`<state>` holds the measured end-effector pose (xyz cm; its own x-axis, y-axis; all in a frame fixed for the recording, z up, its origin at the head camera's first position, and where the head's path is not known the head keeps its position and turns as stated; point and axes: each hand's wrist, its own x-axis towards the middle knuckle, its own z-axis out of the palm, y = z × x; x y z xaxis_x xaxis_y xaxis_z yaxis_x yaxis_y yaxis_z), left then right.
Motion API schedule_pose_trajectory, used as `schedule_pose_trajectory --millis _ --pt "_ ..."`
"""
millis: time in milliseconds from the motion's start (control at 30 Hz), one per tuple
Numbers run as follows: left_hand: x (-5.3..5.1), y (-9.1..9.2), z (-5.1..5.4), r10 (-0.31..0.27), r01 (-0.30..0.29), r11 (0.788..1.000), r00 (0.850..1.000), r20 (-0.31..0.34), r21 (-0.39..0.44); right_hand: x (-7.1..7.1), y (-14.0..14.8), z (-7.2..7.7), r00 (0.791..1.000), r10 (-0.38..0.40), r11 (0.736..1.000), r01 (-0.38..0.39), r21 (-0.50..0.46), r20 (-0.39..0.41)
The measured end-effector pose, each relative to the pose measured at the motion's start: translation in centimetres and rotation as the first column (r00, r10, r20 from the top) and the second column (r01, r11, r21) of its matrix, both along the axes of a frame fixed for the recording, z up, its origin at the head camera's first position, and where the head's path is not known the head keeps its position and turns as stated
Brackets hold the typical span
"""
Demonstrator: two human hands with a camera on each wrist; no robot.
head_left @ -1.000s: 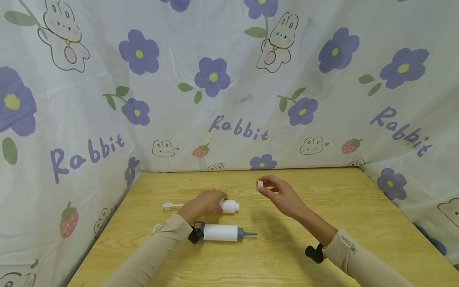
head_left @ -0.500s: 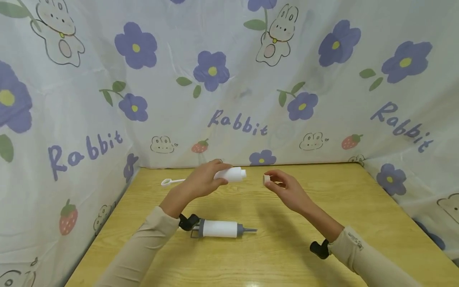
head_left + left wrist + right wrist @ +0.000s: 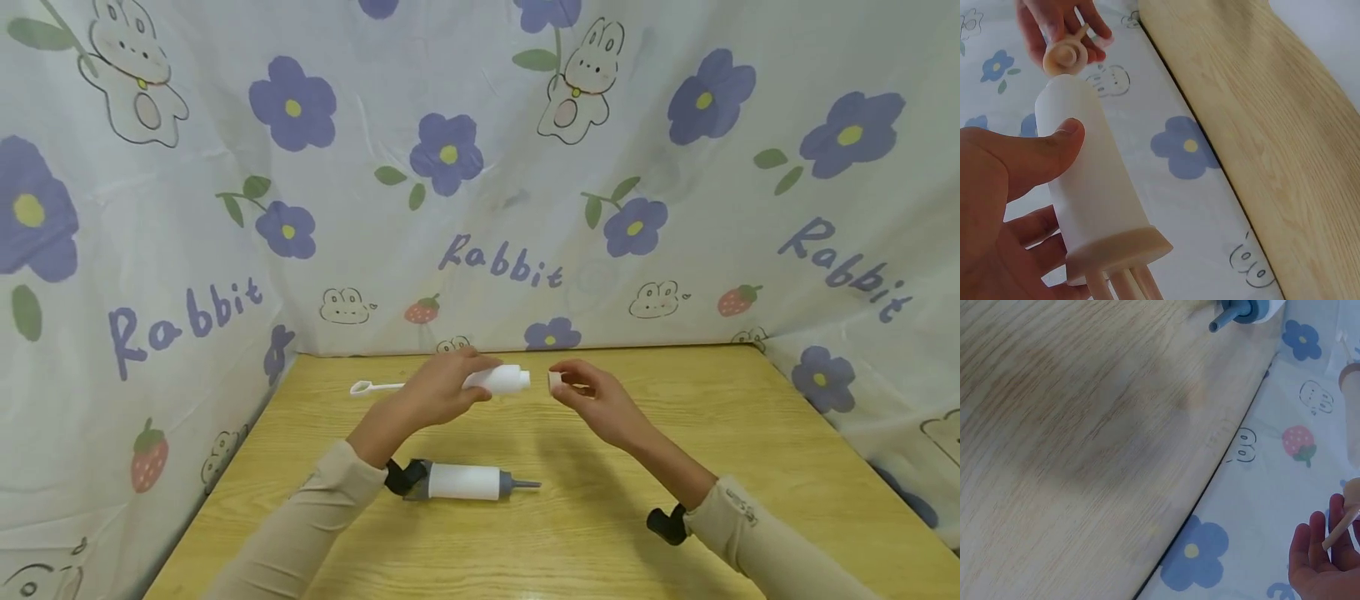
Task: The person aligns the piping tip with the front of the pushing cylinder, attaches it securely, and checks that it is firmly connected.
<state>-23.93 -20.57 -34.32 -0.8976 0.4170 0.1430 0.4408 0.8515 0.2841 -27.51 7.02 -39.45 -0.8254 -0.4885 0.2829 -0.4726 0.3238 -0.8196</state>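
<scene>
My left hand (image 3: 431, 390) grips a white syringe-like tube (image 3: 506, 379), held above the table with its narrow end pointing right. A white rod with a looped end (image 3: 363, 387) sticks out to its left. Opposite, my right hand (image 3: 600, 404) pinches a small cream cap (image 3: 555, 383). A short gap separates cap and tube in the head view. From the left wrist, the cap (image 3: 1065, 56) shows a round open side, and the tube (image 3: 1088, 169) a flanged lower end. A thin spout (image 3: 1340, 530) projects from the cap in the right wrist view.
A white and grey syringe (image 3: 465, 482) lies on the wooden table (image 3: 525, 550), its thin grey nozzle (image 3: 527, 485) pointing right. A patterned cloth (image 3: 495, 208) with flowers and rabbits hangs behind and at both sides.
My left hand has lifted the white tube off the table, then brought it right, closer to the cap. My right hand, still pinching the cap, has shifted slightly.
</scene>
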Motion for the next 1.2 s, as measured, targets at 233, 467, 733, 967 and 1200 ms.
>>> schedule_pose_trajectory --millis 233,467,733,967,1200 --pt "-0.1 1.6 -0.2 -0.05 0.05 0.999 0.999 -0.016 0.0 0.4 -1.3 0.1 0.999 0.035 0.999 -0.035 -0.004 0.012" --pt "0.1 1.8 -0.2 -0.054 0.054 0.999 0.998 -0.042 0.002 0.3 -1.3 0.2 0.999 0.034 0.999 -0.035 0.02 0.032" --pt "0.6 2.3 0.0 -0.077 0.075 0.997 0.995 -0.056 -0.02 -0.5 -1.0 0.2 0.998 0.002 0.994 -0.01 0.106 0.068" --pt "0.3 2.3 -0.1 -0.08 0.08 0.997 0.994 -0.071 -0.008 -0.2 -0.7 0.4 0.994 0.012 0.997 -0.02 0.072 0.113" --pt "0.4 2.0 -0.5 -0.065 0.065 0.998 0.997 -0.049 0.004 -0.1 -0.6 0.4 0.991 0.059 0.995 -0.069 0.077 0.119"
